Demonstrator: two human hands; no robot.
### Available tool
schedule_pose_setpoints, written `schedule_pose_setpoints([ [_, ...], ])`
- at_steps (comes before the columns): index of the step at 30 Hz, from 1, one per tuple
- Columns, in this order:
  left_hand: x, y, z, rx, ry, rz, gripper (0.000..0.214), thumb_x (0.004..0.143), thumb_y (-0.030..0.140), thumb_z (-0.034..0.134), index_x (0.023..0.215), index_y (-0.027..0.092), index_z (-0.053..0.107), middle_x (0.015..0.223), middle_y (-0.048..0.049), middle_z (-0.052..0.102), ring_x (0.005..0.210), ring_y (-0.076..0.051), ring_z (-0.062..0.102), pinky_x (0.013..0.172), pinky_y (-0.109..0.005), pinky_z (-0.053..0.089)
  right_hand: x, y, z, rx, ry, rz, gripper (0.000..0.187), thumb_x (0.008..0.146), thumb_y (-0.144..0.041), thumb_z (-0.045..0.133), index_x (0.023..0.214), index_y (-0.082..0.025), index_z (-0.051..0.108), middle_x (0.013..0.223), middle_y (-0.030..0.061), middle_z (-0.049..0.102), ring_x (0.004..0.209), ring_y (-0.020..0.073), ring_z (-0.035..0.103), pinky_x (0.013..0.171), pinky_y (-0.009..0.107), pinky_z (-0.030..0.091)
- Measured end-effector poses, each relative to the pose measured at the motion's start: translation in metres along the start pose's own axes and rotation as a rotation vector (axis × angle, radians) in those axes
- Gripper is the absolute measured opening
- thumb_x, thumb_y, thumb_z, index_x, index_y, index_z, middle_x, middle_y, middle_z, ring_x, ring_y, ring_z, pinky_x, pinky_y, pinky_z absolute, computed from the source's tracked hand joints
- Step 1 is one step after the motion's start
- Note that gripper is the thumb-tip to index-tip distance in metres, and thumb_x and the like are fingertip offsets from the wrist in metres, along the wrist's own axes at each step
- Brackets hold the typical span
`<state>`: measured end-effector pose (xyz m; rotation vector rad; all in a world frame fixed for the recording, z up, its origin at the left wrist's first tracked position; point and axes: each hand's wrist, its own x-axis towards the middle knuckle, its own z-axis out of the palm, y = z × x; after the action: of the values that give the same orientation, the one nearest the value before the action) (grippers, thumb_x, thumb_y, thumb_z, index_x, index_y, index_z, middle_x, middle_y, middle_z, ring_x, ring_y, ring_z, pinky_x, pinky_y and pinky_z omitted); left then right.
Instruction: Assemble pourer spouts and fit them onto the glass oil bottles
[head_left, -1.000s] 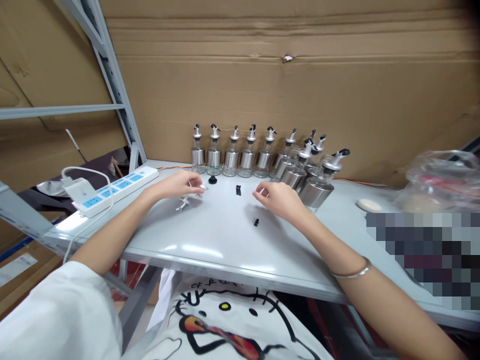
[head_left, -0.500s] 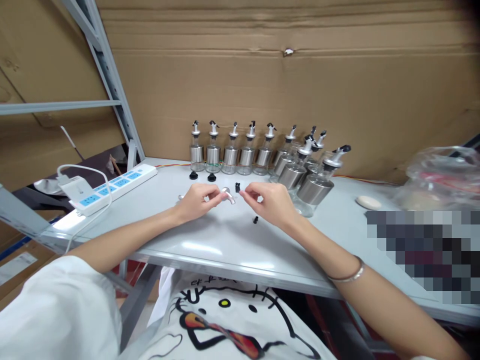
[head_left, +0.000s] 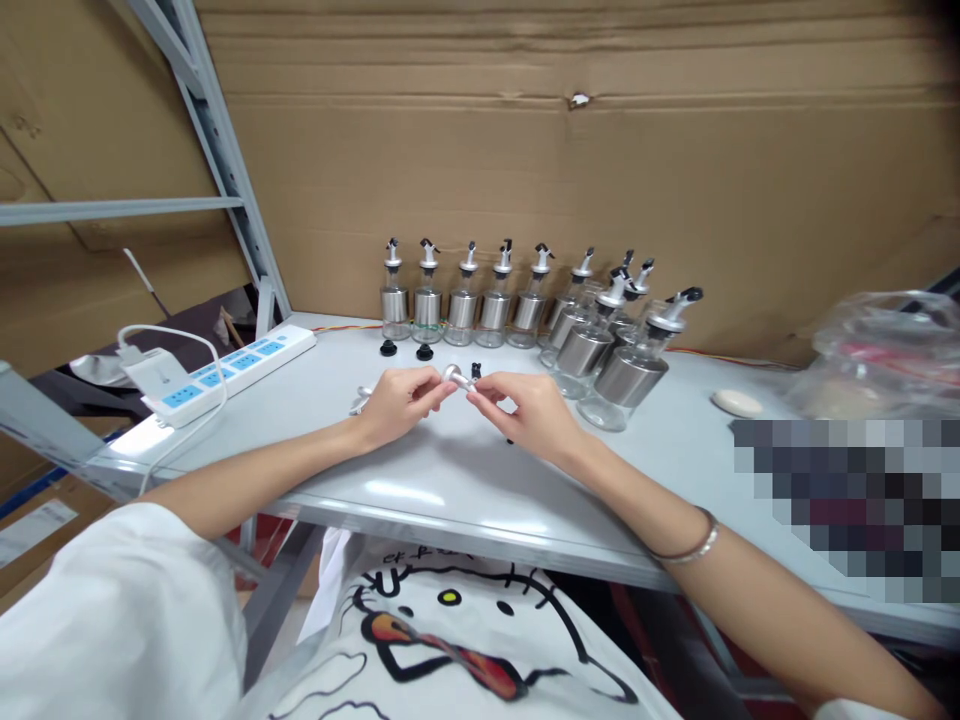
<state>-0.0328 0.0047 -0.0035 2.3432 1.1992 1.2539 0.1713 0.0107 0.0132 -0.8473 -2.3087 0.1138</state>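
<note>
1. In the head view, the person's left hand [head_left: 397, 402] reaches in over the counter [head_left: 450, 500], thumb and fingers pinched; that grip is clamped on a small silver spout [head_left: 453, 372], which pokes out past the fingertips, held up roughly in the middle.
2. The right hand [head_left: 536, 410] meets it from the other side. Its thumb and forefinger come together right at the spout's free end – whether this grip is pressed on the metal or on some tiny part, I can't tell from here.
3. Just behind the left hand lie a few loose silver pieces [head_left: 360, 398], partly hidden by it.
4. Two black stoppers [head_left: 388, 348] sit side by side beyond that hand, near the bottles.
5. A small black part [head_left: 475, 371] shows just behind the fingertips, and another dark bit [head_left: 509, 441] peeks out from under the right hand.
6. Along the back stand glass bottles [head_left: 496, 310] with steel bands, all upright, wearing silver-and-black pourers; to the right they bunch up closer together.
7. Over on the left, a white power strip [head_left: 240, 370] carries a plugged-in adapter [head_left: 156, 375]; far right, there's a pale oval object [head_left: 737, 403] beside a clear plastic bag [head_left: 862, 370].
</note>
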Motion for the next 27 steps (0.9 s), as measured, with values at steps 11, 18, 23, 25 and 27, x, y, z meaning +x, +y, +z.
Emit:
schedule_pose_setpoints([
  [11, 0.000, -0.015, 0.001, 0.244, -0.171, 0.297, 0.037, 0.087, 0.049, 0.053, 0.110, 0.020, 0.044, 0.100, -0.0047, 0.056, 0.066, -0.010, 0.055, 0.060, -0.022, 0.042, 0.008, 0.019, -0.014, 0.018, -0.159, -0.045, 0.023, 0.093, -0.028, 0.039, 0.093, -0.017, 0.059, 0.085, 0.0069, 0.066, 0.076, 0.0168, 0.058, 0.071, 0.025, 0.041],
  [18, -0.001, -0.011, 0.007, 0.259, -0.472, 0.421, 0.033, 0.093, 0.039, 0.046, 0.121, 0.022, 0.048, 0.101, -0.0059, 0.061, 0.078, -0.015, 0.061, 0.067, -0.023, 0.044, 0.009, 0.015, -0.014, 0.099, -0.337, -0.004, 0.022, 0.092, -0.023, 0.038, 0.089, -0.018, 0.059, 0.073, 0.0025, 0.062, 0.066, 0.0134, 0.054, 0.065, 0.023, 0.040],
  [23, -0.002, -0.012, 0.010, 0.289, -0.522, 0.433, 0.028, 0.096, 0.034, 0.042, 0.118, 0.021, 0.052, 0.099, -0.0060, 0.061, 0.080, -0.016, 0.062, 0.065, -0.023, 0.043, 0.010, 0.015, -0.020, 0.117, -0.379, 0.022, 0.024, 0.091, -0.026, 0.042, 0.088, -0.017, 0.064, 0.078, 0.0046, 0.066, 0.070, 0.0147, 0.057, 0.067, 0.024, 0.042],
  [25, -0.002, -0.012, 0.010, 0.286, -0.547, 0.425, 0.027, 0.095, 0.033, 0.044, 0.118, 0.021, 0.053, 0.099, -0.0056, 0.061, 0.080, -0.015, 0.062, 0.065, -0.022, 0.043, 0.010, 0.017, -0.026, 0.130, -0.427, 0.057, 0.021, 0.088, -0.027, 0.048, 0.085, -0.017, 0.066, 0.082, 0.0050, 0.068, 0.073, 0.0154, 0.059, 0.069, 0.025, 0.043],
  [27, -0.002, -0.012, 0.010, 0.272, -0.561, 0.413, 0.028, 0.094, 0.034, 0.047, 0.118, 0.021, 0.053, 0.098, -0.0056, 0.061, 0.081, -0.016, 0.062, 0.065, -0.022, 0.043, 0.010, 0.022, -0.033, 0.137, -0.501, 0.074, 0.016, 0.084, -0.026, 0.054, 0.082, -0.018, 0.067, 0.086, 0.0045, 0.069, 0.078, 0.0158, 0.060, 0.073, 0.026, 0.044],
])
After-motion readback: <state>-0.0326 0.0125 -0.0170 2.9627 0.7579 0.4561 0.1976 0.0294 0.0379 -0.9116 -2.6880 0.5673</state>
